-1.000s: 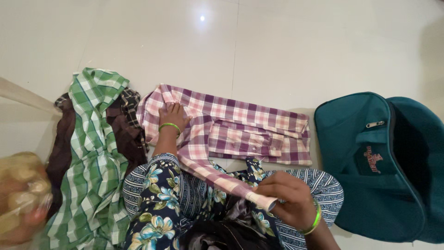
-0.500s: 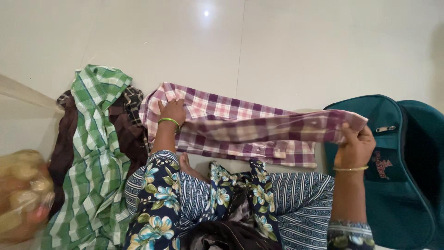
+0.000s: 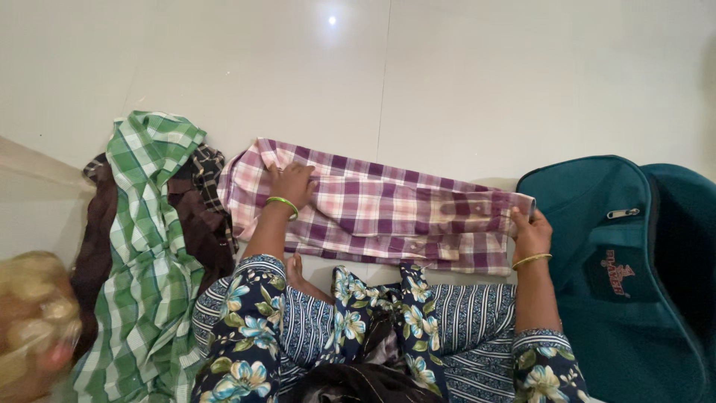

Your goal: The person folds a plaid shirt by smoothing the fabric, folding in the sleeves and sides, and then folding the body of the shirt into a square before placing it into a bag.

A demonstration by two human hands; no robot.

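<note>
A purple and pink checked shirt [image 3: 373, 209] lies flat on the pale tiled floor in front of me. My left hand [image 3: 292, 183] presses down on its left part, fingers spread on the cloth. My right hand [image 3: 529, 231] grips the cuff end of a sleeve laid lengthwise across the shirt, at its right edge. Both wrists wear green bangles.
A green checked garment [image 3: 145, 246] lies over a dark brown one [image 3: 198, 224] at the left. A teal bag [image 3: 611, 283] with a zip pocket sits at the right, close to the shirt's edge. My lap in blue floral cloth [image 3: 358, 336] fills the bottom.
My right hand carried the sleeve from my lap up and across to the right, then lowered it flat onto the shirt. My left hand stayed pressing the shirt.
</note>
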